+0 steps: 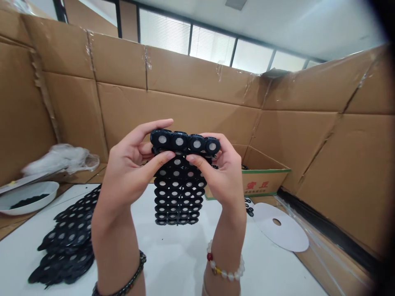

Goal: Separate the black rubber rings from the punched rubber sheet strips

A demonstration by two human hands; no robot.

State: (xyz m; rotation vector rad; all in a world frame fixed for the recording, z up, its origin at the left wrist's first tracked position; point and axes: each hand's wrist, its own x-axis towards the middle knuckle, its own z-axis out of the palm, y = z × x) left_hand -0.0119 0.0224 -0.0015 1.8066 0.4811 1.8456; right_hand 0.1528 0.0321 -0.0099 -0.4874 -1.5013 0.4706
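Between my hands hangs a sheet of joined black discs (180, 185), each disc with a pale round centre. Its top edge is folded over, and the rest drops down in rows above the white tabletop. My left hand (132, 160) grips the upper left part, thumb in front and index finger stretched along the top. On the upper right, my right hand (217, 164) pinches the sheet with its thumb in front; its other fingers are mostly hidden behind. A pile of similar black disc sheets (70, 238) lies on the table to the left of my left arm.
A white bowl (46, 191) with small dark pieces stands at the left, near crumpled clear plastic (64, 158). Behind my right hand is an open cardboard box (265, 181). A white disc with a central hole (286, 234) lies at right. Tall cardboard walls (191, 111) surround the table.
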